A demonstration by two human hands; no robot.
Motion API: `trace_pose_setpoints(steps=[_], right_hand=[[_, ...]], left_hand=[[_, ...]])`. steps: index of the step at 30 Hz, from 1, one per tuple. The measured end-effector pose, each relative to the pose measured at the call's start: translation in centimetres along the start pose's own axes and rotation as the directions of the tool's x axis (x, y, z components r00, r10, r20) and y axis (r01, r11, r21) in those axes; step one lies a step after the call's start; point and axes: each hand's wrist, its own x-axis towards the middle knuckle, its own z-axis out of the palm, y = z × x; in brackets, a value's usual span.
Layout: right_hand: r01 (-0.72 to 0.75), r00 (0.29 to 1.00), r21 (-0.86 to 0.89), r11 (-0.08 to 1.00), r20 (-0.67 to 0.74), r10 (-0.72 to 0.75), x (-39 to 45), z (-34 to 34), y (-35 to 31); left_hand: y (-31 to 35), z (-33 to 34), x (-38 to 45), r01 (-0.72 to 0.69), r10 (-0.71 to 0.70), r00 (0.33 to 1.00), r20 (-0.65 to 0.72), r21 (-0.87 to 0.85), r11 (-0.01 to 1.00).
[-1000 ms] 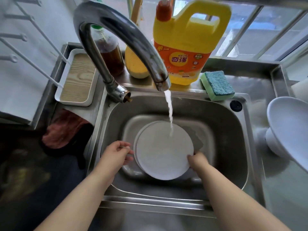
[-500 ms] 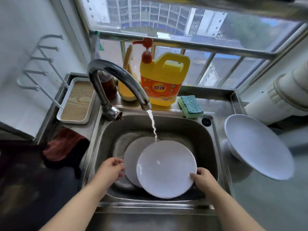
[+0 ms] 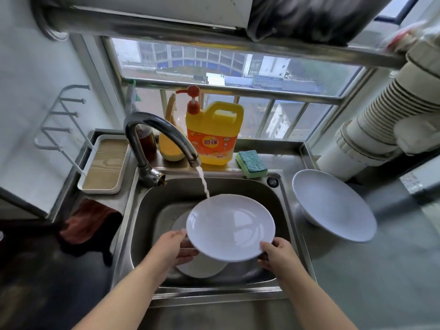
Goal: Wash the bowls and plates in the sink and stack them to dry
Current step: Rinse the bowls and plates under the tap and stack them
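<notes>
Two hands, the left hand (image 3: 172,246) and right hand (image 3: 277,254), curl their fingers around a white plate (image 3: 230,227) over the steel sink (image 3: 284,194), running tap (image 3: 162,132) beyond them, window (image 3: 214,65) behind, bench (image 3: 381,270) rightward.

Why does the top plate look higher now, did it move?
Yes. The top plate, held by both hands, has come up off the plate lying in the sink, toward the faucet.
</notes>
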Motion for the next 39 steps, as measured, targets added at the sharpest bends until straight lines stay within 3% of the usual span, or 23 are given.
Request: trace_pose_setpoints(steps=[13,29,34,39], right_hand=[[-0.011,0.999,0.200,0.980,0.036,0.004,-1.7,2.3,0.5],[0.246,0.969,0.213,0.946,-0.015,-0.248,-1.0,1.5,0.3],[0.221,0.972,0.293,0.930,0.009,-0.234,-0.3,1.0,0.2],[0.095,0.991,0.413,0.906,0.047,-0.125,1.4,1.8,0.2]], left_hand=[[0.8,0.8,-0.1,0.005,0.011,0.996,0.084,-0.193,0.981],[0.6,3.0,2.1,0.126,-0.121,0.992,0.034,-0.255,0.959],[1.3,3.8,2.3,0.042,-0.039,0.999,0.017,-0.306,0.951],[2.2,3.4,1.4,-0.101,0.087,0.994,-0.062,-0.290,0.952]])
